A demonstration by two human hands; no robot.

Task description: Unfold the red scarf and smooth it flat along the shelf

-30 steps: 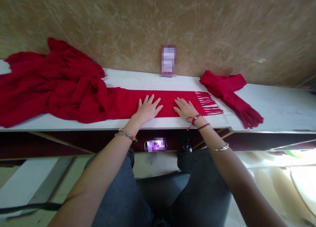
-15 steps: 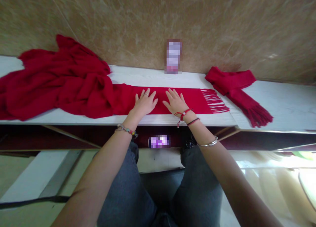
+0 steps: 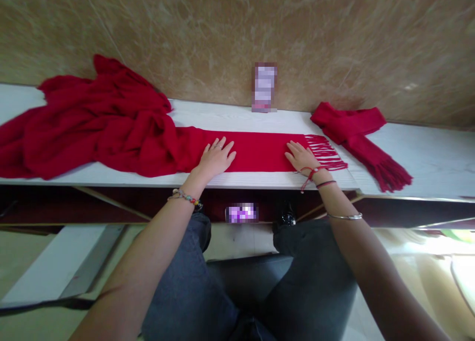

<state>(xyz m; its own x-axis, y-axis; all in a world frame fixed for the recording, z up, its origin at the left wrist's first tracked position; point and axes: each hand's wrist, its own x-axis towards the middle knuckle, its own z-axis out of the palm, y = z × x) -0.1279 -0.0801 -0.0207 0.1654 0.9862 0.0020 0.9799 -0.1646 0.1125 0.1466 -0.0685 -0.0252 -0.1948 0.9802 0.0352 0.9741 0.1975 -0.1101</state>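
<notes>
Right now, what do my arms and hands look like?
Your left arm wears a multicoloured beaded bracelet, and your left hand a thin ring. Your right arm wears a red cord bracelet, a thin dark band and, farther up, a silver bangle. Both arms look sleeveless.

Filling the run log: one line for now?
left hand: flat on scarf | right hand: flat on scarf, by fringe | other scarf: right of fringe
</notes>
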